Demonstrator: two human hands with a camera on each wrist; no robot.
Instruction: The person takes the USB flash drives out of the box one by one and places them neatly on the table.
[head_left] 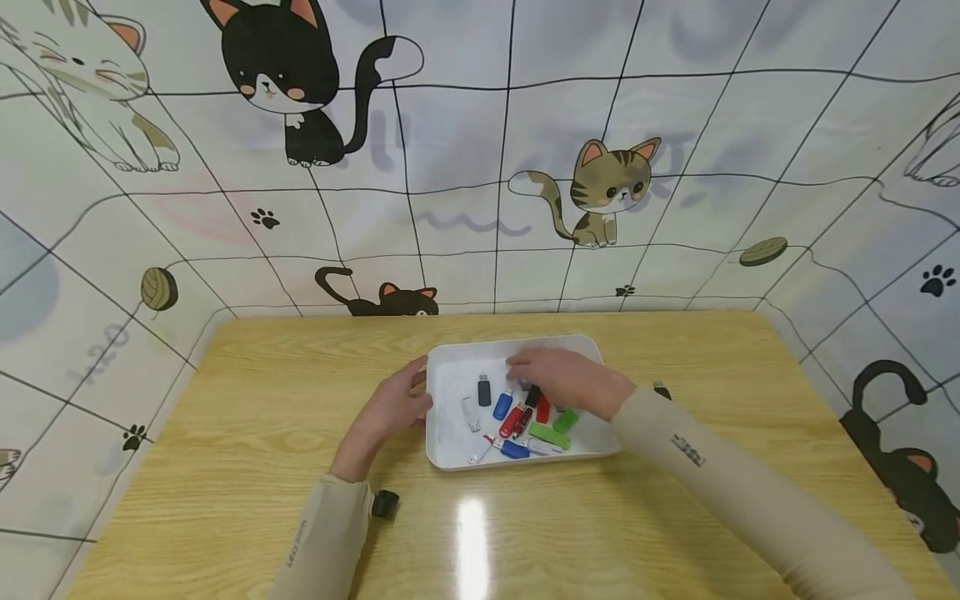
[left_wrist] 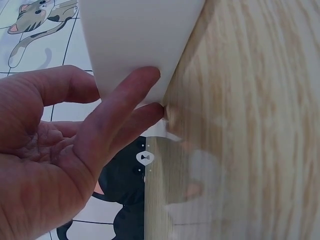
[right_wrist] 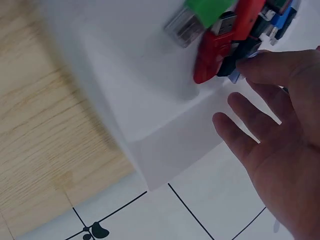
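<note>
A shallow white tray [head_left: 450, 358] holds several USB flash drives: a red one [head_left: 512, 421], a blue one [head_left: 503, 406], a green one [head_left: 549, 436], a black one [head_left: 483, 390] and a clear one [head_left: 470, 414] among them. My left hand [head_left: 395, 400] is at the tray's left side. Its fingertips [left_wrist: 150, 75] touch the outer wall, fingers mostly extended. Over the far right part of the tray, my right hand [head_left: 562, 377] reaches in among the drives. In the right wrist view its thumb pinches a bluish flash drive [right_wrist: 234, 76], mostly hidden behind the thumb.
The tray stands on a wooden table [head_left: 285, 433]. Behind the table and along both sides hangs a white cloth [head_left: 465, 133] printed with cats and grid lines. A small black device [head_left: 386, 504] is at the left wrist.
</note>
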